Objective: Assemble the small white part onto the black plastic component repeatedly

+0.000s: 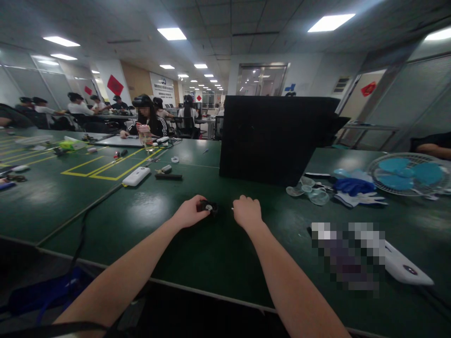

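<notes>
My left hand [189, 212] rests on the dark green table [211, 253] and is closed on a small black part [208, 206] with a white round piece on it. My right hand [247, 211] lies just to its right in a fist, and a thin pale tip sticks out of it toward the black part. I cannot make out what that thin thing is. The two hands are a few centimetres apart.
A black upright box [271, 138] stands just behind my hands. To the right lie clear plastic cups [310, 192], blue gloves [354, 188], a small blue fan [408, 173] and a white device [405, 267]. A white power bank [136, 176] lies to the left. Several people sit at far tables.
</notes>
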